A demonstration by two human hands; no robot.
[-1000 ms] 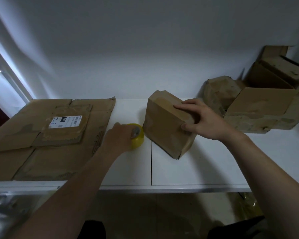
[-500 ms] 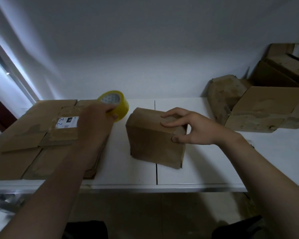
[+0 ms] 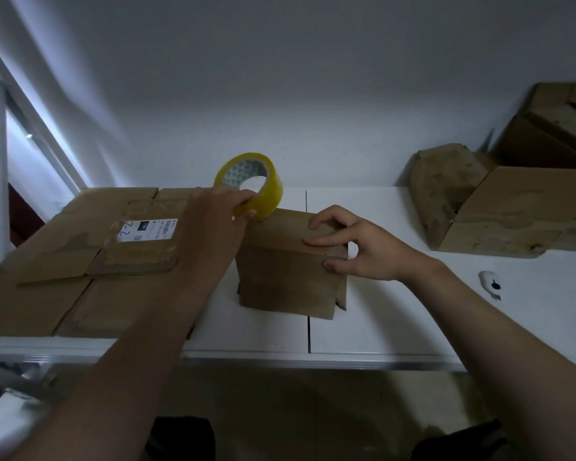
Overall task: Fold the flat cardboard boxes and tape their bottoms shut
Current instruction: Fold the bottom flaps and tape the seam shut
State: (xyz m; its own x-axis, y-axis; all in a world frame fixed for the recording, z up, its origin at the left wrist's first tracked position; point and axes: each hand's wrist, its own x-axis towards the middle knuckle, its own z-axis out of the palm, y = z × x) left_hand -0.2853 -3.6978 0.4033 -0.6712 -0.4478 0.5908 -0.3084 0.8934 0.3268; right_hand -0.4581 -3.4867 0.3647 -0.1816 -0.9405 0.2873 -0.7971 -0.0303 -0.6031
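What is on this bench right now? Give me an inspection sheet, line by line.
Surface: white table, seam down its middle.
Job's things: small folded brown cardboard box standing at centre; yellow roll of packing tape held above the box's far left corner; stack of flat brown cardboard sheets at left, one bearing a white label.
Clutter: worn open cardboard boxes at right rear; small white object with a dark spot at right.
Grippers: left hand grips the tape roll; right hand pinches the box's top right edge.
Cables: nothing seen.
Surroundings: white wall; white frame at far left.
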